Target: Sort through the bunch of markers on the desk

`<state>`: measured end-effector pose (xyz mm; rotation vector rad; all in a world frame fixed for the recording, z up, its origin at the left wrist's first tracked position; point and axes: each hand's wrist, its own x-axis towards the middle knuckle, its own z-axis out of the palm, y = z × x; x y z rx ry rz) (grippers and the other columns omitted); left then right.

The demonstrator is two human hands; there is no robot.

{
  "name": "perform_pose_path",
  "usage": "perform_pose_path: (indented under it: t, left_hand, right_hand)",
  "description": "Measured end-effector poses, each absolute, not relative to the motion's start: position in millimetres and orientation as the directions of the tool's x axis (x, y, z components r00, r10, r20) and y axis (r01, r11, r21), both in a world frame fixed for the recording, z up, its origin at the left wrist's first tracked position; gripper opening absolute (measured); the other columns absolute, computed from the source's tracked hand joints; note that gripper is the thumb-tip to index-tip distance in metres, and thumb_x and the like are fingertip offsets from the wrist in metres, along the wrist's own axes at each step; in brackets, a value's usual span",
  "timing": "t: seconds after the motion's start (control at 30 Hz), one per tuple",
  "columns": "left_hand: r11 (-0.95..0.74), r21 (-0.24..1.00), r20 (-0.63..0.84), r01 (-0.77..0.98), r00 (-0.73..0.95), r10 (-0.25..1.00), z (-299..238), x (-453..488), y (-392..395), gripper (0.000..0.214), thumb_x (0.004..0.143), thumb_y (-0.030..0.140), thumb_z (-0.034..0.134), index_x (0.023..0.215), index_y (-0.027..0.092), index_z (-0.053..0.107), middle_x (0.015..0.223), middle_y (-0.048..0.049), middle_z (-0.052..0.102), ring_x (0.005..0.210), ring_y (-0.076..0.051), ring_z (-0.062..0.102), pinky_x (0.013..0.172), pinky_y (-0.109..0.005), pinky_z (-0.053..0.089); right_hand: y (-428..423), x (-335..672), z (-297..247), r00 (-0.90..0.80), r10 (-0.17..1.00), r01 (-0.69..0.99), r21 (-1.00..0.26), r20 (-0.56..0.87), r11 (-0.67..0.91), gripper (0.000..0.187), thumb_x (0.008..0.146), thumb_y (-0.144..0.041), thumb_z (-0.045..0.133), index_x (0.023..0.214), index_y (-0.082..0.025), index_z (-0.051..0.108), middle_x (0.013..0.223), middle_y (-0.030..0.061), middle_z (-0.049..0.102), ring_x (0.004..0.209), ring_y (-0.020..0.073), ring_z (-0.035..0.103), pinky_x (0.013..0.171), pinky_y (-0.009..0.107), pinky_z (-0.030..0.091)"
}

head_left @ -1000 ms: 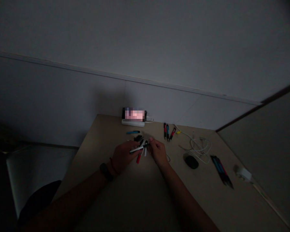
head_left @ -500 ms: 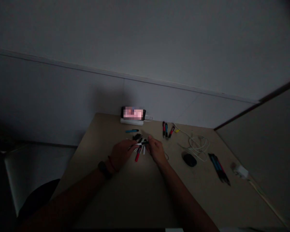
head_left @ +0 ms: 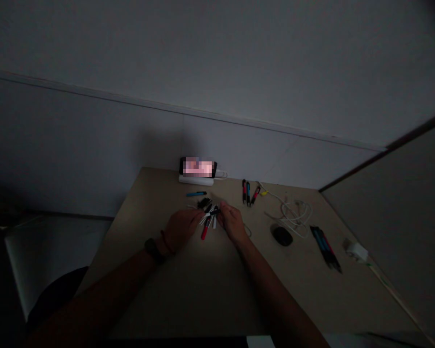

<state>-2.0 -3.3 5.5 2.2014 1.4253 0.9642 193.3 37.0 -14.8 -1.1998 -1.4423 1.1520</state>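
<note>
The scene is very dim. My left hand point(head_left: 180, 228) and my right hand point(head_left: 232, 221) meet over a small pile of marker pens point(head_left: 208, 216) on a light wooden desk point(head_left: 203, 285). Both hands have their fingers curled around a white-barrelled pen that spans between them. A red pen point(head_left: 205, 232) and white ones lie beneath. I wear a dark watch and a thin band on the left wrist.
A blue pen point(head_left: 196, 194) lies behind the pile. A phone on a white power bank point(head_left: 197, 173) stands at the wall. Three pens point(head_left: 248, 192), white cables point(head_left: 293, 215), a black mouse point(head_left: 282, 236), more pens point(head_left: 325, 247) and a white charger point(head_left: 355, 251) sit to the right.
The hands have drawn slightly closer over the pile, and the pen held between them has sunk toward the other pens. The camera has tilted a little.
</note>
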Motion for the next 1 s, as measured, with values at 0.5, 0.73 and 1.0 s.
perform_pose_path:
  t: [0.5,0.73,1.0]
  left_hand:
    - [-0.471,0.611,0.446,0.636,0.215,0.869,-1,-2,-6,0.017,0.092,0.032,0.069,0.105,0.022,0.066,0.1,-0.0035,0.075,0.089,-0.018,0.072,0.079,-0.029,0.056]
    - [-0.459,0.562,0.472,0.688,0.189,0.861,-1,-4,-4,0.02,0.097,0.038,0.062,0.102,0.021,0.071,0.098,-0.0041,0.077,0.091,-0.02,0.072,0.082,-0.032,0.056]
    - [-0.448,0.528,0.446,0.721,0.214,0.869,1,-3,-4,0.031,0.103,0.04,0.049,0.1,0.021,0.073,0.095,-0.0051,0.077,0.089,-0.02,0.07,0.082,-0.033,0.054]
  right_hand:
    - [36,189,1,-0.138,0.989,0.191,-0.978,0.056,0.082,0.071,0.085,-0.079,0.052,0.042,-0.023,0.044,0.038,-0.0026,0.043,0.038,0.0116,0.037,0.044,0.028,0.031]
    - [36,189,1,-0.15,0.987,0.191,-0.979,0.049,0.077,0.069,0.085,-0.078,0.053,0.044,-0.022,0.048,0.039,-0.0027,0.045,0.039,0.0116,0.038,0.046,0.028,0.032]
    - [36,189,1,-0.152,0.987,0.199,-0.976,0.054,0.084,0.068,0.085,-0.078,0.052,0.045,-0.023,0.048,0.041,-0.0019,0.046,0.041,0.0126,0.04,0.047,0.028,0.034]
